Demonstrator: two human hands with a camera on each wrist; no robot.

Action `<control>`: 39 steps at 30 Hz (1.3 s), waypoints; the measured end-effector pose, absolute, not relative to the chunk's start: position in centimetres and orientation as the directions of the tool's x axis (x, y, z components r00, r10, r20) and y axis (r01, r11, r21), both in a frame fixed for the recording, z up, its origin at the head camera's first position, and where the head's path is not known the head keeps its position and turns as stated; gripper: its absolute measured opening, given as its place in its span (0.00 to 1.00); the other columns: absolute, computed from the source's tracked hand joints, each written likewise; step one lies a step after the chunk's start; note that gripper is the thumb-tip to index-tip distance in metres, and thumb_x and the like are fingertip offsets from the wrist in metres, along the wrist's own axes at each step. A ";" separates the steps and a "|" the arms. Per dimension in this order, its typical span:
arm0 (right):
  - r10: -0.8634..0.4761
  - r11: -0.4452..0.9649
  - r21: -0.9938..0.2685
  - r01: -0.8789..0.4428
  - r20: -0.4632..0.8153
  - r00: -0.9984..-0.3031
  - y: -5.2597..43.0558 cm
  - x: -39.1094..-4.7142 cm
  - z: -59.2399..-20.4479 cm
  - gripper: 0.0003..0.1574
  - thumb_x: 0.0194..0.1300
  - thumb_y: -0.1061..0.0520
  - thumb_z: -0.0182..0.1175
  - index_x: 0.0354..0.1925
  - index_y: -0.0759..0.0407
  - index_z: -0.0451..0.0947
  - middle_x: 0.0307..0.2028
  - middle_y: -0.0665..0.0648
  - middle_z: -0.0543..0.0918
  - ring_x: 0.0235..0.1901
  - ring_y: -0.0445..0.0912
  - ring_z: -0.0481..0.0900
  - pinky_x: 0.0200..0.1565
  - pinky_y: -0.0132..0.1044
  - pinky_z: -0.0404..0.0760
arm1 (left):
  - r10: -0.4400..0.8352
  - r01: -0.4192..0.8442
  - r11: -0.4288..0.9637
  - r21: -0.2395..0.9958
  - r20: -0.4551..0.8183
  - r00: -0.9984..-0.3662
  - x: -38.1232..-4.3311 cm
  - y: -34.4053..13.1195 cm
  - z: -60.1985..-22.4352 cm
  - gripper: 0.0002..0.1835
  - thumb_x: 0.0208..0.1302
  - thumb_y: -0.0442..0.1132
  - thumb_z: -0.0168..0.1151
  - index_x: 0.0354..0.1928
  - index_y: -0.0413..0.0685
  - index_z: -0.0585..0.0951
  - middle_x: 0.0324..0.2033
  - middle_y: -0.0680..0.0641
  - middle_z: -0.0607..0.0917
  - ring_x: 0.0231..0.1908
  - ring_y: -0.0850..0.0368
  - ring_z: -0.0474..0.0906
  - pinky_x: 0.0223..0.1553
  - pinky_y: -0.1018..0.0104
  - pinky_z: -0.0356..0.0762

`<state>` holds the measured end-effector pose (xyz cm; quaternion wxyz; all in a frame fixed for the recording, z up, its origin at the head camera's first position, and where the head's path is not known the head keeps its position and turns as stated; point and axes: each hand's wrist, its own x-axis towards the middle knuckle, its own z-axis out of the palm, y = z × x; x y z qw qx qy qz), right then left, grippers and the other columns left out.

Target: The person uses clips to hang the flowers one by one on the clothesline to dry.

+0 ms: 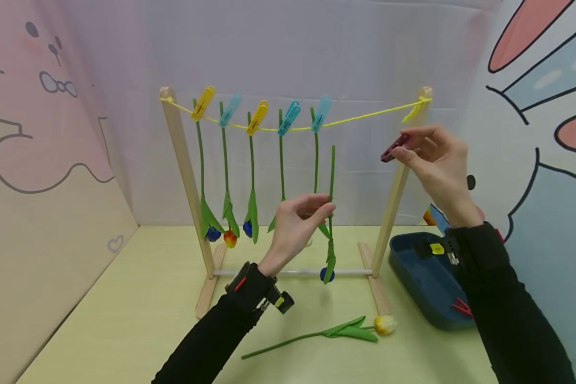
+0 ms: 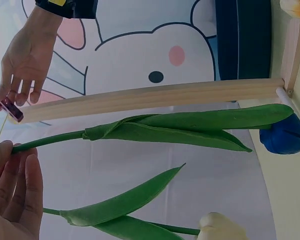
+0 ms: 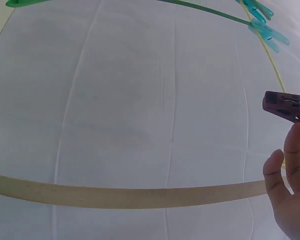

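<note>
My left hand (image 1: 300, 224) pinches the green stem of a blue artificial tulip (image 1: 332, 170), which hangs bloom down. In the left wrist view its blue bloom (image 2: 284, 134) and long green leaves show whole. My right hand (image 1: 437, 165), raised near the right post, pinches a dark red clothespin (image 1: 394, 149) between thumb and fingers. The same clothespin (image 3: 285, 106) appears at the edge of the right wrist view. Behind the hands, several tulips hang upside down from a yellow cord (image 1: 365, 116), held by yellow clothespins (image 1: 203, 103) and blue clothespins (image 1: 289, 118). My left hand partly hides some of them.
The cord runs between two wooden posts (image 1: 184, 170) joined low down by a white rod (image 1: 293, 272). A yellow-white tulip (image 1: 350, 332) lies on the table in front. At the right stands a dark blue bin (image 1: 413, 277) with a red clothespin (image 1: 462, 308) inside.
</note>
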<state>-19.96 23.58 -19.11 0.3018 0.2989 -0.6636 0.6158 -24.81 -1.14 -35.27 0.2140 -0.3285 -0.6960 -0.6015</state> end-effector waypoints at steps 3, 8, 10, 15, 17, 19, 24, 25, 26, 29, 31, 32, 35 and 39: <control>-0.035 0.063 -0.622 -0.780 0.780 -0.625 23.2 -20.3 -18.6 0.16 0.62 0.75 0.64 0.48 0.67 0.82 0.32 0.47 0.86 0.34 0.37 0.85 0.44 0.24 0.82 | 0.191 0.714 0.103 0.692 0.691 -0.697 -29.6 -0.5 -39.1 0.19 0.68 0.46 0.66 0.61 0.59 0.81 0.45 0.55 0.90 0.39 0.62 0.86 0.42 0.69 0.84; -0.038 0.107 -0.629 -0.770 0.771 -0.636 22.7 -20.6 -17.7 0.15 0.63 0.71 0.65 0.47 0.62 0.83 0.32 0.45 0.86 0.34 0.37 0.84 0.43 0.25 0.80 | 0.188 0.706 0.079 0.704 0.685 -0.704 -27.6 -0.4 -36.1 0.19 0.69 0.47 0.65 0.60 0.55 0.82 0.47 0.52 0.89 0.34 0.61 0.87 0.38 0.71 0.83; -0.037 0.119 -0.632 -0.765 0.768 -0.640 22.5 -20.6 -17.3 0.15 0.63 0.70 0.66 0.47 0.60 0.84 0.33 0.44 0.86 0.34 0.37 0.84 0.43 0.27 0.79 | 0.184 0.686 0.069 0.724 0.667 -0.722 -24.5 -0.4 -32.7 0.18 0.70 0.47 0.64 0.58 0.51 0.83 0.48 0.48 0.88 0.34 0.58 0.87 0.39 0.70 0.84; -0.030 0.118 -0.623 -0.773 0.776 -0.630 21.7 -20.9 -16.0 0.14 0.63 0.69 0.67 0.48 0.60 0.84 0.34 0.46 0.86 0.34 0.38 0.84 0.42 0.27 0.80 | 0.177 0.612 0.103 0.785 0.591 -0.787 -18.5 -0.3 -25.8 0.16 0.70 0.35 0.63 0.55 0.34 0.82 0.47 0.34 0.86 0.38 0.46 0.87 0.42 0.64 0.87; -0.016 0.114 -0.609 -0.785 0.789 -0.614 21.3 -21.0 -15.5 0.14 0.63 0.69 0.67 0.47 0.59 0.84 0.35 0.46 0.86 0.33 0.38 0.83 0.41 0.27 0.81 | 0.181 0.625 0.095 0.775 0.604 -0.776 -18.6 -0.2 -25.3 0.16 0.70 0.35 0.63 0.55 0.33 0.81 0.46 0.34 0.86 0.38 0.46 0.87 0.42 0.64 0.87; 0.001 0.102 -0.592 -0.799 0.803 -0.595 21.0 -21.2 -15.0 0.14 0.62 0.69 0.67 0.46 0.59 0.84 0.35 0.47 0.86 0.32 0.39 0.83 0.38 0.27 0.80 | 0.185 0.661 0.072 0.747 0.641 -0.744 -19.9 0.1 -26.0 0.17 0.71 0.42 0.63 0.55 0.39 0.82 0.46 0.39 0.87 0.37 0.54 0.87 0.41 0.68 0.86; 0.010 0.059 -0.579 -0.813 0.815 -0.579 20.3 -21.7 -14.2 0.14 0.63 0.70 0.66 0.44 0.56 0.84 0.34 0.47 0.85 0.29 0.40 0.81 0.32 0.27 0.78 | 0.171 0.663 0.057 0.746 0.647 -0.743 -20.9 0.8 -25.7 0.19 0.70 0.45 0.64 0.55 0.41 0.83 0.46 0.40 0.88 0.37 0.53 0.88 0.38 0.66 0.86; 0.007 0.054 -0.579 -0.813 0.815 -0.580 20.1 -21.8 -14.1 0.14 0.63 0.70 0.65 0.44 0.56 0.84 0.34 0.47 0.85 0.29 0.40 0.81 0.32 0.27 0.77 | 0.164 0.656 0.057 0.752 0.641 -0.749 -20.9 0.9 -25.5 0.18 0.70 0.43 0.64 0.55 0.40 0.83 0.46 0.39 0.88 0.37 0.51 0.88 0.36 0.66 0.86; 0.006 0.050 -0.582 -0.812 0.813 -0.582 20.0 -21.8 -13.9 0.14 0.63 0.70 0.65 0.43 0.56 0.84 0.34 0.47 0.85 0.28 0.40 0.81 0.31 0.27 0.77 | 0.161 0.638 0.064 0.767 0.623 -0.766 -20.1 0.9 -24.7 0.16 0.70 0.39 0.64 0.55 0.37 0.82 0.46 0.36 0.87 0.37 0.47 0.88 0.36 0.64 0.87; 0.009 0.039 -0.589 -0.807 0.808 -0.589 19.7 -22.0 -13.6 0.12 0.64 0.70 0.65 0.42 0.56 0.84 0.33 0.48 0.85 0.24 0.41 0.79 0.29 0.27 0.75 | 0.156 0.625 0.074 0.777 0.610 -0.777 -20.2 1.2 -24.2 0.16 0.69 0.37 0.64 0.55 0.36 0.82 0.47 0.35 0.87 0.38 0.43 0.87 0.34 0.65 0.86; 0.013 0.024 -0.596 -0.803 0.803 -0.595 19.6 -22.0 -13.4 0.12 0.64 0.70 0.65 0.41 0.56 0.84 0.32 0.50 0.84 0.21 0.41 0.75 0.26 0.27 0.72 | 0.153 0.618 0.075 0.783 0.603 -0.783 -20.3 1.4 -24.0 0.17 0.69 0.37 0.64 0.56 0.36 0.82 0.47 0.34 0.87 0.38 0.43 0.87 0.33 0.65 0.86; 0.015 0.004 -0.606 -0.795 0.795 -0.606 19.5 -22.1 -13.3 0.11 0.63 0.69 0.66 0.41 0.57 0.84 0.32 0.50 0.84 0.20 0.41 0.74 0.25 0.27 0.71 | 0.151 0.616 0.073 0.784 0.602 -0.784 -20.4 1.4 -24.0 0.17 0.69 0.38 0.64 0.56 0.37 0.82 0.47 0.34 0.87 0.38 0.43 0.87 0.33 0.65 0.86; 0.015 -0.049 -0.632 -0.774 0.774 -0.633 19.2 -22.2 -12.9 0.09 0.62 0.69 0.67 0.40 0.59 0.84 0.31 0.52 0.83 0.17 0.42 0.70 0.23 0.28 0.66 | 0.146 0.606 0.068 0.793 0.593 -0.792 -20.6 1.6 -23.9 0.17 0.70 0.38 0.63 0.56 0.38 0.82 0.47 0.35 0.87 0.39 0.43 0.87 0.32 0.65 0.86; 0.019 -0.094 -0.658 -0.747 0.749 -0.662 18.9 -22.4 -12.5 0.07 0.60 0.69 0.69 0.38 0.62 0.84 0.30 0.53 0.82 0.13 0.42 0.66 0.20 0.28 0.61 | 0.130 0.609 0.072 0.790 0.598 -0.791 -20.9 1.7 -23.6 0.16 0.70 0.38 0.63 0.56 0.39 0.82 0.46 0.37 0.87 0.38 0.45 0.87 0.31 0.65 0.85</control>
